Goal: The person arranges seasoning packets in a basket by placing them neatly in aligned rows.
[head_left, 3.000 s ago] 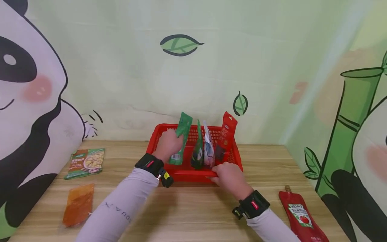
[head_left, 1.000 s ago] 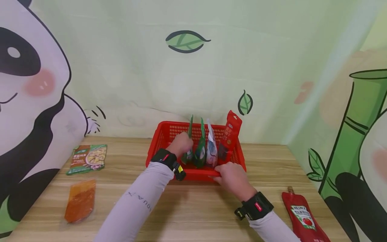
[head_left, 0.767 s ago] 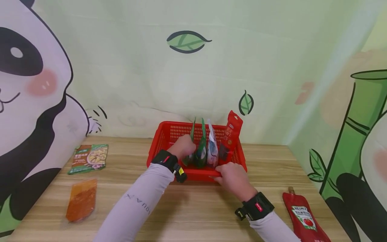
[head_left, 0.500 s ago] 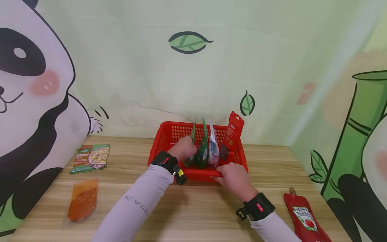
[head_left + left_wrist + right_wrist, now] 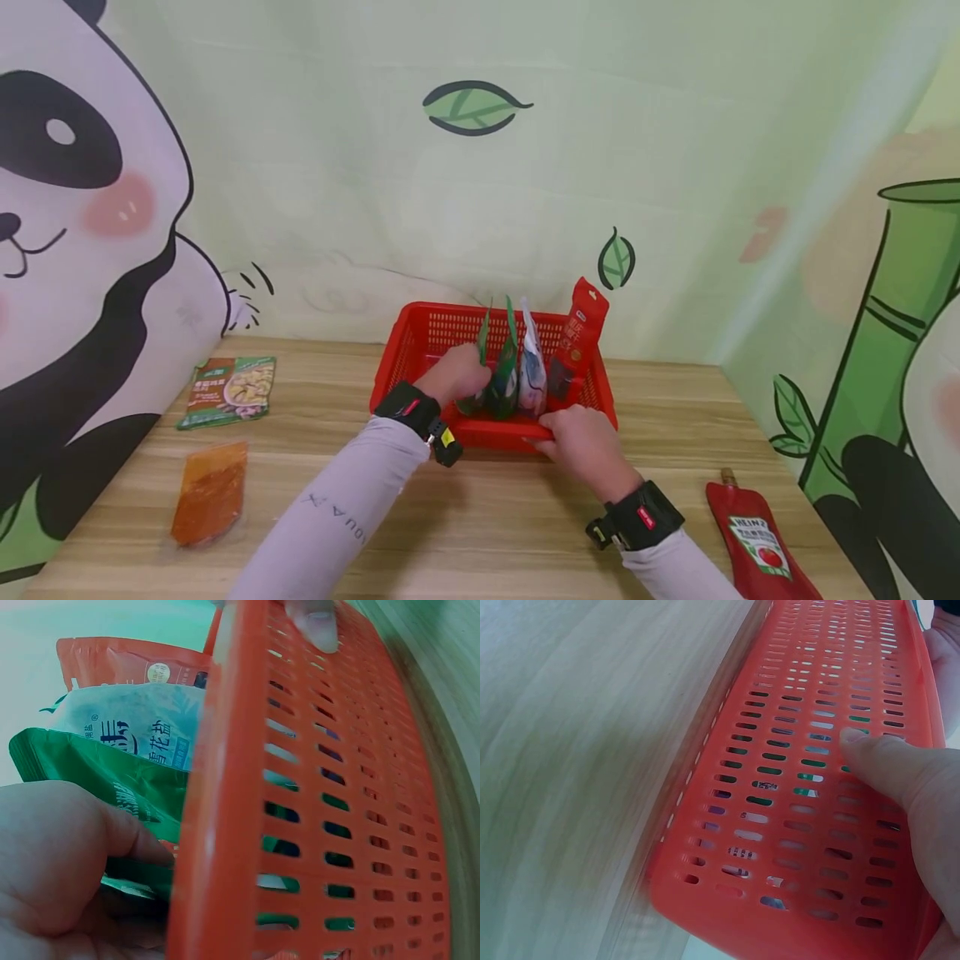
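Observation:
A red plastic basket (image 5: 495, 435) stands on the table near the back wall, its slotted side showing in both wrist views. My left hand (image 5: 455, 372) reaches into it and holds the leftmost green pouch (image 5: 483, 329), thumb against the pouch in the left wrist view; the fingertips are partly hidden. Right of that stand a second green pouch (image 5: 507, 367), a white salt bag (image 5: 532, 367) and a red packet (image 5: 579, 333), which leans and rises above the rim. My right hand (image 5: 587, 442) grips the basket's front rim, thumb on the outer wall (image 5: 795, 825).
On the left of the wooden table (image 5: 495, 533) lie a green and brown food pouch (image 5: 231, 392) and a clear bag of orange-red contents (image 5: 212, 496). A red Heinz ketchup pouch (image 5: 757, 537) lies at the right. A printed cloth wall (image 5: 337, 167) closes the back.
My left hand has moved right within the basket, bringing the green pouch from a leftward spot to stand edge-on beside the other green pouch. My right hand keeps its grip on the rim.

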Motion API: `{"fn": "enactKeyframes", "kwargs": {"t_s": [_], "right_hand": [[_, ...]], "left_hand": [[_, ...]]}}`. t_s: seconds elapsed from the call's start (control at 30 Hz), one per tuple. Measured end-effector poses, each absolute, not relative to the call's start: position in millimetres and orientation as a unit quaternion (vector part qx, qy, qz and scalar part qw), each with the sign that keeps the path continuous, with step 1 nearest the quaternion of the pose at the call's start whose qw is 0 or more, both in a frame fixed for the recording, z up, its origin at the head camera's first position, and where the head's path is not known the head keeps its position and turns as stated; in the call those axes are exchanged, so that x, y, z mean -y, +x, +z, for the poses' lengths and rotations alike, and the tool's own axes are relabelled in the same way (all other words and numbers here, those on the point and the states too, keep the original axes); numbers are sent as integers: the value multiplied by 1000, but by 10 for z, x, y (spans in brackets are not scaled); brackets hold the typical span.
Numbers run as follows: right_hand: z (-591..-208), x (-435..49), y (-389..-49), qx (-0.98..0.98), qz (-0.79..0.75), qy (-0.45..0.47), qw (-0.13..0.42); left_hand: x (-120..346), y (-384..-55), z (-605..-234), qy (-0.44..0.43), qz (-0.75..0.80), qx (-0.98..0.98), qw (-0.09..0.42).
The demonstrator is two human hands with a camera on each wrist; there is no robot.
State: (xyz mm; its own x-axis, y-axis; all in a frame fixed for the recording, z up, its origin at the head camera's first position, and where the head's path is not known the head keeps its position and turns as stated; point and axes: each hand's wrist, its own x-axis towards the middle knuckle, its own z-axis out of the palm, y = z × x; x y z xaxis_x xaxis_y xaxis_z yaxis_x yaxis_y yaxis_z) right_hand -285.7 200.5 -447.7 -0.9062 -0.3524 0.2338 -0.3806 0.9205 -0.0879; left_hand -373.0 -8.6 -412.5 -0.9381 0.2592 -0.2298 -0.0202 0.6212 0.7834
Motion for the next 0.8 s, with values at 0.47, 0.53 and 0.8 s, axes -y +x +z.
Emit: {"fn": "enactKeyframes", "kwargs": {"t_s": [0.47, 0.53, 0.8], "right_hand": [[-4480, -1983, -2859, 973, 64, 191, 116], [-4479, -1984, -2856, 972, 63, 194, 118], [-4519, -2016, -2848, 969, 62, 197, 132]], "left_hand": [[426, -3560, -4231, 132, 396, -899, 132], [445, -3541, -4233, 142, 391, -900, 128], [502, -3409, -4092, 142, 313, -936, 72]]}}
